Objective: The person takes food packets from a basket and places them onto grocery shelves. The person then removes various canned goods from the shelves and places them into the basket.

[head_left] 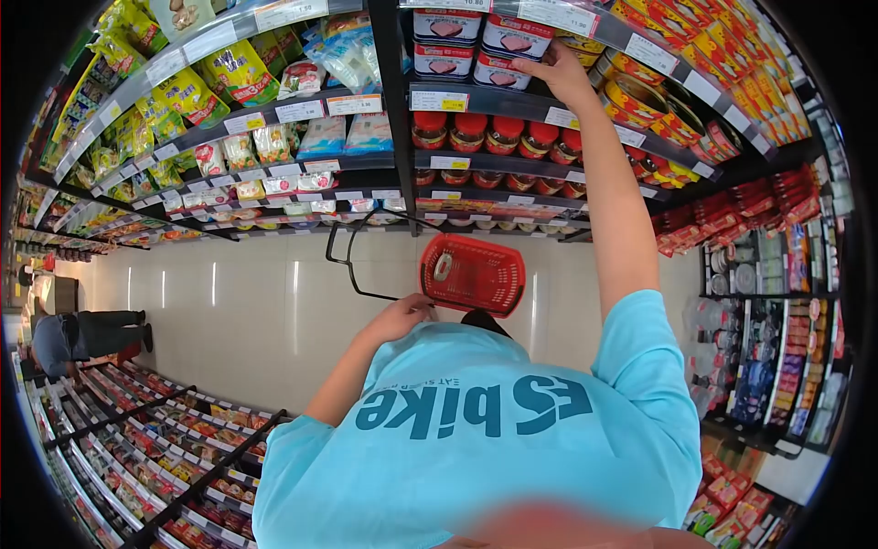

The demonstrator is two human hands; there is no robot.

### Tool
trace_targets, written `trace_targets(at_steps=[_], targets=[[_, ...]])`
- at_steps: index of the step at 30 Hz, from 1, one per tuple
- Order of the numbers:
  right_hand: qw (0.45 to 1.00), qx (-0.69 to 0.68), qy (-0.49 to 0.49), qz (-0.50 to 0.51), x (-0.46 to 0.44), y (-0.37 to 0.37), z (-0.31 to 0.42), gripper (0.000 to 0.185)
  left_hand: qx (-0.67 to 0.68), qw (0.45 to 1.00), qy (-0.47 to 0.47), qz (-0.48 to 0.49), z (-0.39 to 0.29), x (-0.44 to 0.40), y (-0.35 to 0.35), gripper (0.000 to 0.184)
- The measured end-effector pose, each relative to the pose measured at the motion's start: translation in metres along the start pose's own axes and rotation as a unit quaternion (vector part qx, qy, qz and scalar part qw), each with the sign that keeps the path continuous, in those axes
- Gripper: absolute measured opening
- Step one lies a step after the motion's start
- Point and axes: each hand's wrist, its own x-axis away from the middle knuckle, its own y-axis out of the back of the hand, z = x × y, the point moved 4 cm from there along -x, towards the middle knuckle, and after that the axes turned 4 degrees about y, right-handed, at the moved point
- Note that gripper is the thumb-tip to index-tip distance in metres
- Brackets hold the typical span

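My right hand (pixel 560 77) reaches up to the shelf, with its thumb on the front of a blue-and-white rectangular tin (pixel 500 72) and its fingers at the right side. Another such tin (pixel 514 38) sits on top of it, and more are stacked to the left. Low in front of my body, my left hand (pixel 402 318) is closed on the black handle (pixel 368 295) of a red basket (pixel 508 295). The basket is on the floor, with a small pale item (pixel 444 267) inside.
Below the tins are red-lidded jars (pixel 504 135); round yellow tins (pixel 634 97) stand to the right. Bagged goods (pixel 240 71) fill the left shelves. A person (pixel 91 336) is at the far left of the aisle (pixel 238 284). More shelving (pixel 183 430) lies behind me.
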Motion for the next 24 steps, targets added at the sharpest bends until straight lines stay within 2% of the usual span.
trace_targets(at_steps=[7, 9, 12, 24], targets=[[0.997, 0.073, -0.009, 0.026, -0.005, 0.004, 0.013, 0.069, 0.005, 1.0, -0.004, 0.027, -0.008, 0.001, 0.018, 0.04], [0.991, 0.12, -0.043, 0.037, -0.005, 0.006, 0.016, 0.07, 0.013, 0.999, 0.012, 0.041, -0.008, 0.002, 0.021, 0.037], [0.996, 0.08, -0.021, 0.041, -0.003, 0.005, 0.018, 0.071, -0.004, 1.0, 0.012, 0.027, -0.001, 0.004, 0.024, 0.038], [0.997, 0.06, -0.027, 0.039, 0.008, 0.003, 0.029, 0.068, 0.003, 0.999, 0.017, 0.035, 0.006, 0.008, 0.026, 0.038]])
